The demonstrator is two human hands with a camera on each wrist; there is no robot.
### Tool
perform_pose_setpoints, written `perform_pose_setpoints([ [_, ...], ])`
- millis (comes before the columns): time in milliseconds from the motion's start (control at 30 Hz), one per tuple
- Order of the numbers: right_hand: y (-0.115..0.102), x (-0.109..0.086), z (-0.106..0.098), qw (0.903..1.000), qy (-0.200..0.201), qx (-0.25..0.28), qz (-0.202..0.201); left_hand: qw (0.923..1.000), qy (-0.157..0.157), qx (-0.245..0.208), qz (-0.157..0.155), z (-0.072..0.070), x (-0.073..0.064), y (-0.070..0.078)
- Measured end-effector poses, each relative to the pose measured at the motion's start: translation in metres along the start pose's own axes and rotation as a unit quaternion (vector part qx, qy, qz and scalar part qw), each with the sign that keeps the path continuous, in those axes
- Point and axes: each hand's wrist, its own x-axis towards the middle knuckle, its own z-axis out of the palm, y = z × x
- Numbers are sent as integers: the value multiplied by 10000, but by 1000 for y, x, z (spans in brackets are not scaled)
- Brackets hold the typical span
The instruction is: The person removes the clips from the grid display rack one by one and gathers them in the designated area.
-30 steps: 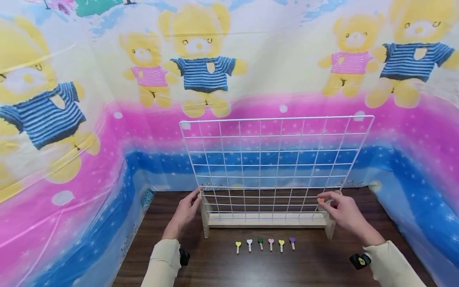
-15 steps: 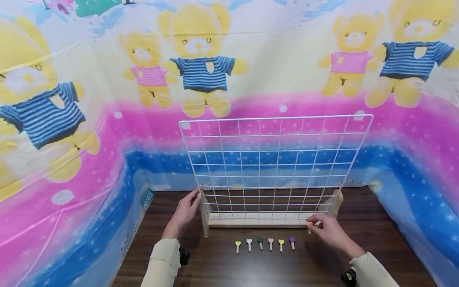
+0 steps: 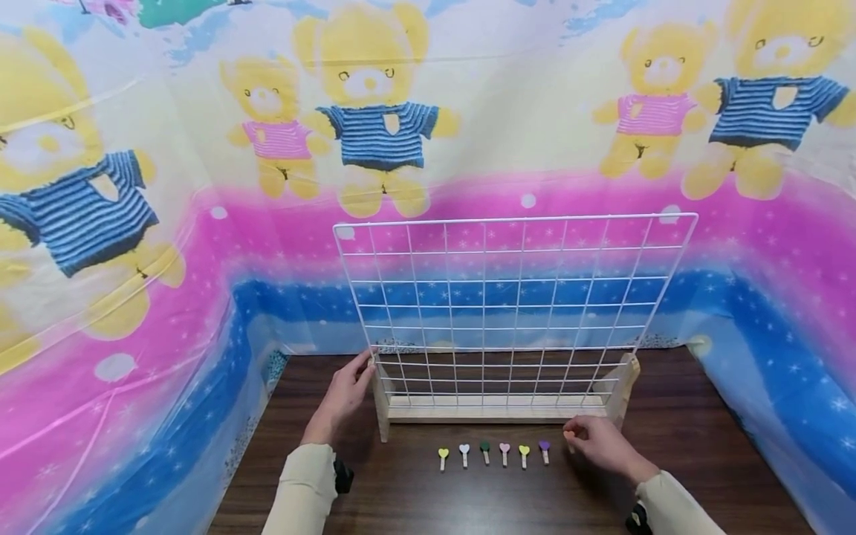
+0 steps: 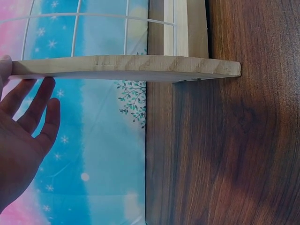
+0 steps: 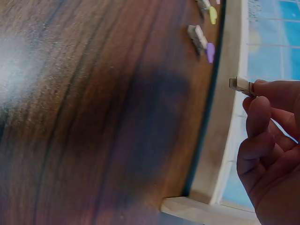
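My right hand (image 3: 605, 442) pinches a small wooden clothespin (image 5: 241, 86) between thumb and index finger; its orange heart shows at the fingertips in the head view. It hangs over the dark table, just right of a row of heart-topped clothespins whose nearest one is a purple-heart clothespin (image 3: 545, 449). My left hand (image 3: 344, 390) grips the upper end of the wooden stand's left side panel (image 4: 126, 63), with the thumb on one face and the fingers on the other. The white wire grid (image 3: 521, 218) stands upright in the wooden stand (image 3: 497, 416).
In front of the stand, the row continues leftward through a yellow (image 3: 524, 453), a pink (image 3: 504, 452), a dark green (image 3: 485, 450), a white (image 3: 464, 452) and another yellow clothespin (image 3: 443, 456). A bear-print cloth (image 3: 508, 141) surrounds the brown table (image 3: 495, 505) at the back and sides.
My right hand has come down and left from the grid's lower right side to the table area by the row, the orange-heart clothespin still pinched. My left hand stays on the stand.
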Motion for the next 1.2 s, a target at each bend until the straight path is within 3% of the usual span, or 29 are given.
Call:
perform_pose_setpoints([
  [267, 6, 2, 11, 9992, -265, -194, 227, 10000, 24, 7, -76, 1, -1, -1],
  [533, 13, 2, 18, 9980, -259, -291, 495, 10000, 14, -62, 10, 1, 0, -1],
  [867, 15, 4, 25, 9979, -280, -179, 548, 10000, -10, -43, 2, 0, 2, -4],
  [1200, 13, 2, 29, 9971, -3, -642, 400, 9999, 62, -5, 116, 1, 0, -2],
])
